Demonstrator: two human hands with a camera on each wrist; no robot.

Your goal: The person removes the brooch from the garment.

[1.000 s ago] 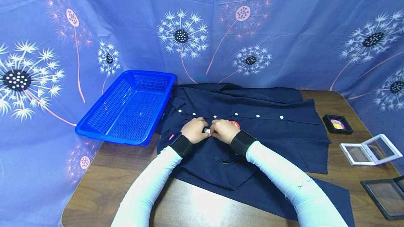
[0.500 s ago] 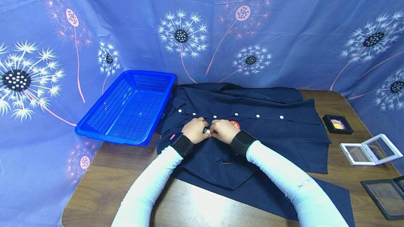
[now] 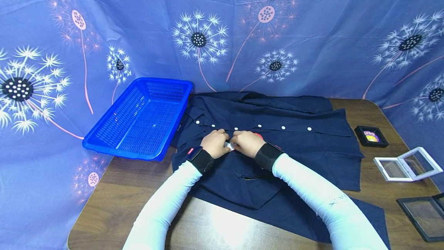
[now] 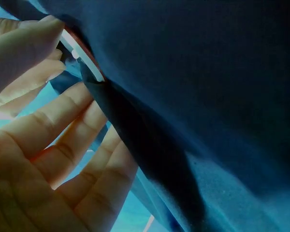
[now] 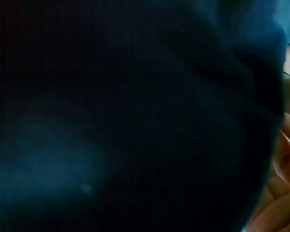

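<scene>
A navy shirt with white buttons lies spread on the table. Over its front, my left hand and right hand meet with curled fingers. Between their fingertips shows the white back of a small badge, which both hands pinch. The left wrist view shows the badge edge-on, white with a red rim, against a fold of the shirt; fingers reach behind the cloth. A second, red round badge on the shirt is partly covered by my right hand. Dark cloth fills most of the right wrist view.
A blue plastic basket stands at the left, touching the shirt's collar side. Along the right side lie a small black case with a colourful badge, an open white frame case and an open black frame case. A patterned curtain hangs behind.
Both hands stay over the same spot. The right hand has turned slightly, covering more of the red badge, and more of the white badge back shows between the fingertips.
</scene>
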